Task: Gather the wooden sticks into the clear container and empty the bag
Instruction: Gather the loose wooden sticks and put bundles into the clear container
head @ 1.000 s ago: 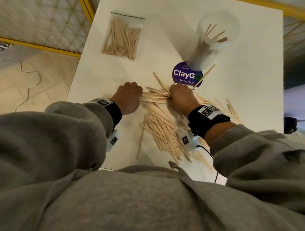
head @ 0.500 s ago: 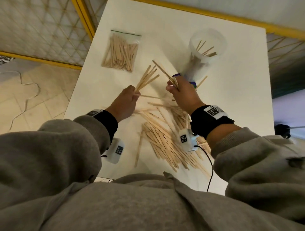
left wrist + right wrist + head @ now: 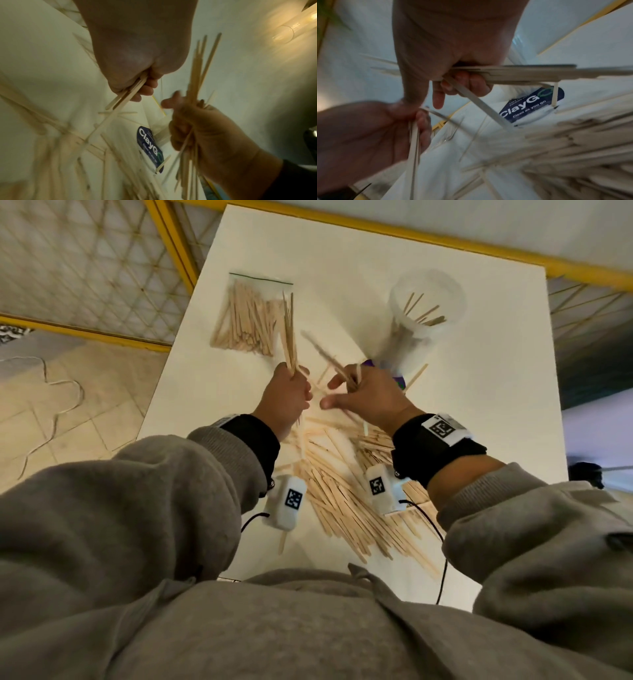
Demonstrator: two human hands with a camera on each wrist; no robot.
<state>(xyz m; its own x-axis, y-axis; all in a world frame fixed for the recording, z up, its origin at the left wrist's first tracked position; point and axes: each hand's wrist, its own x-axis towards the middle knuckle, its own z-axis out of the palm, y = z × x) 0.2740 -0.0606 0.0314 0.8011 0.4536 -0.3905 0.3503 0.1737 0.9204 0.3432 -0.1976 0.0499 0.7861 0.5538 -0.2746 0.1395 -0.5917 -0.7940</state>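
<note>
Mid-gather here: my left hand [image 3: 286, 395] is clenched round a bunch of sticks [image 3: 289, 333], my right hand [image 3: 368, 397] pinching a few more. Clear container [image 3: 416, 326] stands just beyond; the bag [image 3: 248, 314] still looks full. Next I'd merge both bunches and drop them in upright.

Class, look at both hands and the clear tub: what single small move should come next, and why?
Probably carry the right hand and its gripped bunch of thin wooden sticks over the clear round plastic container and drop them in: it stands just beyond that hand, open, holding only a few sticks. The left hand grips its own bunch.
</note>
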